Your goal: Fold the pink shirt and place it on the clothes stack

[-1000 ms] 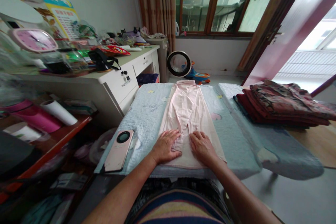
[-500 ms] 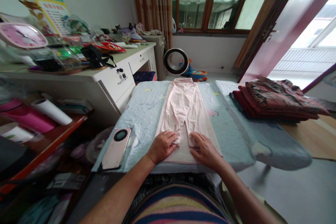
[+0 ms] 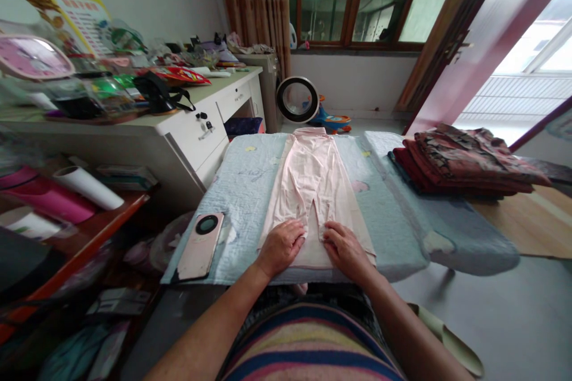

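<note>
A pale pink shirt (image 3: 313, 169) lies lengthwise on the blue quilted cover, its collar at the far end. Both sleeves are folded inward and run down the middle toward me. My left hand (image 3: 282, 245) is closed on the left sleeve's cuff, fingers together and bent over the cloth. Across a narrow gap, my right hand (image 3: 345, 248) pinches the other cuff, thumb beneath the curled fingers. Both hands rest low over the shirt's near part, and their fingers partly hide the cuffs.
A phone (image 3: 200, 248) lies left of the shirt on the quilted cover (image 3: 241, 190). To the right sits a stack of folded dark red clothes (image 3: 469, 164). A cluttered desk (image 3: 187, 128) and a shelf with a pink bottle (image 3: 49, 196) stand on the left. A slipper (image 3: 447, 336) lies on the floor.
Both hands stay at the cuffs, their fingers now curled in a little more. The view has shifted slightly, and more of the slipper on the floor shows at the right.
</note>
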`<state>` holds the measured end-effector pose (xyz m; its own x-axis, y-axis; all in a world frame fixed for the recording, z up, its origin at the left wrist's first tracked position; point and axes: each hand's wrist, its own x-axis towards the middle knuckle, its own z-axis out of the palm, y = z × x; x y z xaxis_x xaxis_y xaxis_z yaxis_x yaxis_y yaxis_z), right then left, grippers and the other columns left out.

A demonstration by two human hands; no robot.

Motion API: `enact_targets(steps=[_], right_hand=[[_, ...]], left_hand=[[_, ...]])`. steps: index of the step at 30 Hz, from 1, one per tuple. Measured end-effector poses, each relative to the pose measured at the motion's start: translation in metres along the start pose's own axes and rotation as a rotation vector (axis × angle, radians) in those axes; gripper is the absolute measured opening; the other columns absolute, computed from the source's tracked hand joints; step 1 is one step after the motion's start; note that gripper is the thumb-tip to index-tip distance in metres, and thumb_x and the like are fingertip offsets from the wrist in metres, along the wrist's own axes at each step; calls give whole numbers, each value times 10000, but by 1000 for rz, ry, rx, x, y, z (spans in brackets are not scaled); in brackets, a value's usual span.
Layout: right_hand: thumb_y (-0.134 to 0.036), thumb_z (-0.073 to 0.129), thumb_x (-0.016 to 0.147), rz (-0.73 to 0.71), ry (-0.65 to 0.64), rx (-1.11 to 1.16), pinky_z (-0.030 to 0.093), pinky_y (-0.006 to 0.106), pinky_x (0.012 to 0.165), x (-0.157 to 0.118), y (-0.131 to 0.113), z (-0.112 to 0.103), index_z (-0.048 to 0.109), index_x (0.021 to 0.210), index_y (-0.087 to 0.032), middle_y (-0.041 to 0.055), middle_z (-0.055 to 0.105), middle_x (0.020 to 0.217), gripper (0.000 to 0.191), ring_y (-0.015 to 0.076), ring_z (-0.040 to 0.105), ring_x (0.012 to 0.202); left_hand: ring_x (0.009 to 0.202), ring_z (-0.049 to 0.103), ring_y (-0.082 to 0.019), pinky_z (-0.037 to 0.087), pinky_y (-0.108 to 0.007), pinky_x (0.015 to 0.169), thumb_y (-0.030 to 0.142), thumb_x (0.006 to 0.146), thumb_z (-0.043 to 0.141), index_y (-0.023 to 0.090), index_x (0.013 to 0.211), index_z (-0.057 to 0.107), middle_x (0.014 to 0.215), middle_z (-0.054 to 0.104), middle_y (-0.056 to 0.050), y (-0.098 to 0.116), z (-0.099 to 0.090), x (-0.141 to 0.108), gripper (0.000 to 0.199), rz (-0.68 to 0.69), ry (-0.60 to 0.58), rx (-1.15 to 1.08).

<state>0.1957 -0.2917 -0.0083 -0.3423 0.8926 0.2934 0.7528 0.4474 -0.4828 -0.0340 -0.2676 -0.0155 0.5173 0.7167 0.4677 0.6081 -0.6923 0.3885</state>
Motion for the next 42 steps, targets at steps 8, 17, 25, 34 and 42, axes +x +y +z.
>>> enact_targets(steps=[8,17,25,34,42], right_hand=[[-166,590,825,-15,-127,-35,376,469,1099,-9,2,-7,663,1105,-196,140,537,1392,292,287,479,1315],[-418,819,634,9,-435,4,261,518,1160,-3,-3,-30,539,1324,-142,223,330,1541,793,353,270,1449],[-297,772,686,0,-394,12,297,500,1142,0,1,-27,554,1289,-179,194,381,1519,652,322,319,1434],[-299,689,805,69,-313,-46,341,510,1092,3,-7,-20,607,1190,-180,162,469,1446,411,316,422,1354],[-397,795,702,-41,-348,-4,255,513,1157,-10,2,-22,514,1340,-176,197,347,1540,732,321,279,1450]], left_hand=[[1180,600,-244,465,-460,1079,161,819,624,184,1063,655,1209,680,-103,4,-4,-3,247,5,-48,16],[1199,582,-254,446,-469,1085,227,801,672,195,1067,644,1224,665,-101,4,-5,-2,269,-30,-72,-9],[1234,539,-271,393,-471,1114,357,762,753,196,1118,621,1267,633,-104,2,-6,-1,412,-28,-127,-13],[1240,480,-331,373,-511,1087,631,581,817,229,1209,579,1297,548,-119,4,-8,2,782,-5,-231,62],[1296,458,-328,345,-509,1122,631,615,799,249,1333,512,1352,528,-128,4,-8,-2,862,1,-249,50]])
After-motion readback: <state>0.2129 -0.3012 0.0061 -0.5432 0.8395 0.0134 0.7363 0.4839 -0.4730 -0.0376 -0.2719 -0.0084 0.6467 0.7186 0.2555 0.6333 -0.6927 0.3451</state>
